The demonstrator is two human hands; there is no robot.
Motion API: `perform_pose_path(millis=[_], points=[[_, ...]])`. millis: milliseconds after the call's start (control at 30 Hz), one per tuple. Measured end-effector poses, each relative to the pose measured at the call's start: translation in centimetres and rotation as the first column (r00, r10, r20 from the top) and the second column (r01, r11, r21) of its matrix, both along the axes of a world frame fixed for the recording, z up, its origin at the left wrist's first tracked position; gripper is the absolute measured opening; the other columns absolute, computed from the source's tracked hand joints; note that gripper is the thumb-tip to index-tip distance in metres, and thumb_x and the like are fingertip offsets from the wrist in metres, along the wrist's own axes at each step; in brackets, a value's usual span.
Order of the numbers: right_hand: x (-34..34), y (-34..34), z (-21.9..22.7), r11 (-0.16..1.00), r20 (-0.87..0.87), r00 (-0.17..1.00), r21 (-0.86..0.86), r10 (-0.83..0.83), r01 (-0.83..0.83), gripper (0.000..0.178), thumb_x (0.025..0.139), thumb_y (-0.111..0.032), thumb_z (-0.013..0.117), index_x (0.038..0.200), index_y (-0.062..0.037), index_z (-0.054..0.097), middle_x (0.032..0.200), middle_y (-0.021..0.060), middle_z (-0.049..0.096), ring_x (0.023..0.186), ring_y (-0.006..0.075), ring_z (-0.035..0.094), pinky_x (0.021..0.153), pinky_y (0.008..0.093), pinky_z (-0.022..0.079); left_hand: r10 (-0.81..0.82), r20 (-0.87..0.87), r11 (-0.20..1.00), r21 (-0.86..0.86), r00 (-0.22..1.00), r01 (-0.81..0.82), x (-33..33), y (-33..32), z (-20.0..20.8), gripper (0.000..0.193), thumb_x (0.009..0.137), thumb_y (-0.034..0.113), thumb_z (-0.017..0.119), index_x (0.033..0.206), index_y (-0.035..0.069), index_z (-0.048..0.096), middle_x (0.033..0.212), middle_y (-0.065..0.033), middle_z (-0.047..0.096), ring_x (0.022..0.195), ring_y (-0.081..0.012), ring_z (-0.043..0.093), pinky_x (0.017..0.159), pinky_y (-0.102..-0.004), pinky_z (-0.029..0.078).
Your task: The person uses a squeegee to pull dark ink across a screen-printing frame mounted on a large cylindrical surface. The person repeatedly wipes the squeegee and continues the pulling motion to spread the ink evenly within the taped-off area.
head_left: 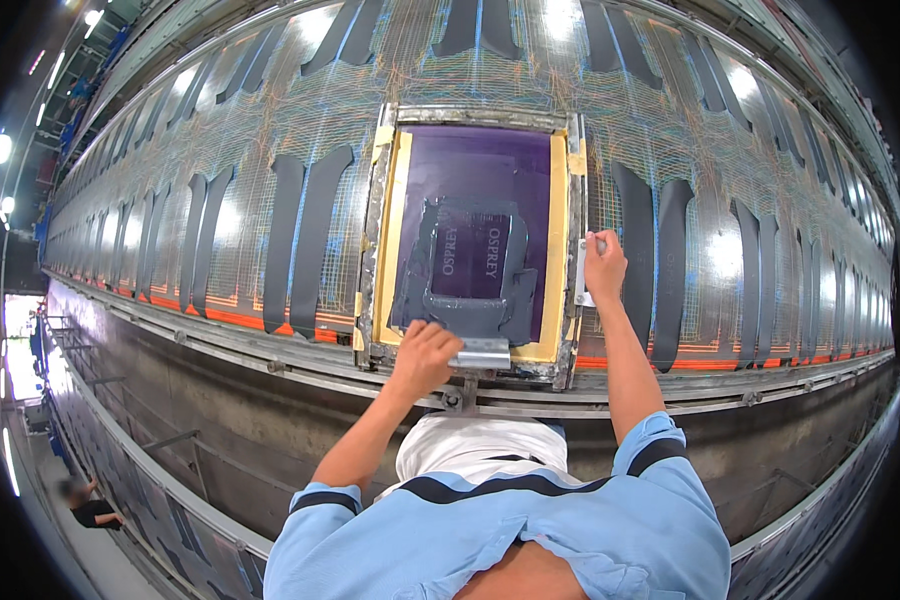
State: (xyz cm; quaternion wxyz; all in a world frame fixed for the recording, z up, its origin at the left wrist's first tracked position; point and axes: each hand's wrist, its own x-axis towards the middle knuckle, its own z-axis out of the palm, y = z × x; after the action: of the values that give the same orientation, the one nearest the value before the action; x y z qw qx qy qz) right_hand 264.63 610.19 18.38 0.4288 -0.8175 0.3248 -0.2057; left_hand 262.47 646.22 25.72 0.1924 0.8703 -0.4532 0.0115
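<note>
Nearest, the left hand [425,358] is closed around the grey metal squeegee handle [480,352] at the near edge of the rectangular metal-framed printing screen with purple mesh [475,190], which lies flat on the long glossy print table [220,200]. The right hand [603,265] grips the right rail of the screen frame, fingers curled over its edge. To do this stroke well, I would judge that the blade should stay square to the frame and keep even pressure while the right hand holds the frame steady against the table. The squeegee's long axis runs left to right, across the screen; the screen's long axis points away from the person. Farther out, dark fabric strips [305,240] lie in rows along the table to both sides.
</note>
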Motion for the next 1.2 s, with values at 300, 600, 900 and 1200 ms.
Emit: perform_pose_path(millis=[300, 600, 900, 1200], points=[[1.4, -1.0, 0.9, 0.966, -0.234, 0.964, -0.194, 0.125, -0.172, 0.022, 0.096, -0.027, 0.068, 0.1, -0.005, 0.066, 0.092, 0.0172, 0.073, 0.086, 0.0403, 0.067, 0.081, 0.0502, 0.052, 0.003, 0.078, 0.999, -0.032, 0.997, -0.001, 8.3, -2.0, -2.3, 0.031, 0.062, -0.002, 0.068, 0.09, 0.012, 0.068, 0.092, -0.0022, 0.071, 0.085, -0.0218, 0.064, 0.08, -0.0388, 0.043], [9.0, 3.8, 11.5, 0.598, -0.097, 0.59, 0.084, 0.801, -0.797, 0.038, 0.085, -0.036, 0.08, 0.107, -0.006, 0.073, 0.106, 0.0153, 0.073, 0.1, 0.0337, 0.068, 0.09, 0.0446, 0.053, -0.034, -0.002, 0.999, -0.009, 0.999, 0.034, 20.2, -7.4, 1.5, 0.024, 0.065, 0.009, 0.082, 0.086, 0.013, 0.072, 0.085, -0.0032, 0.071, 0.08, -0.026, 0.066, 0.08, -0.0415, 0.042], [11.1, 8.2, 3.9, 0.535, -0.37, 0.597, -0.267, 0.712, -0.802, 0.028, 0.077, -0.029, 0.082, 0.091, -0.0083, 0.068, 0.083, 0.0131, 0.071, 0.082, 0.0363, 0.069, 0.08, 0.0464, 0.051, -0.034, -0.095, 0.999, 0.032, 0.995, 0.037, 21.7, -7.4, -1.8, 0.017, 0.068, 0.012, 0.082, 0.082, 0.012, 0.073, 0.084, -0.0072, 0.072, 0.083, -0.03, 0.067, 0.079, -0.0428, 0.042], [1.2, 11.7, 6.5, 0.476, -0.358, 0.546, -0.271, 0.757, -0.837, 0.027, 0.069, -0.023, 0.085, 0.086, -0.0096, 0.069, 0.082, 0.0118, 0.066, 0.089, 0.0293, 0.063, 0.084, 0.0428, 0.047, -0.083, -0.117, 0.991, 0.097, 0.99, 0.095, 12.6, -3.5, 0.0, 0.013, 0.065, 0.004, 0.07, 0.073, 0.014, 0.067, 0.076, -0.0049, 0.067, 0.078, -0.0241, 0.067, 0.079, -0.0406, 0.043]])
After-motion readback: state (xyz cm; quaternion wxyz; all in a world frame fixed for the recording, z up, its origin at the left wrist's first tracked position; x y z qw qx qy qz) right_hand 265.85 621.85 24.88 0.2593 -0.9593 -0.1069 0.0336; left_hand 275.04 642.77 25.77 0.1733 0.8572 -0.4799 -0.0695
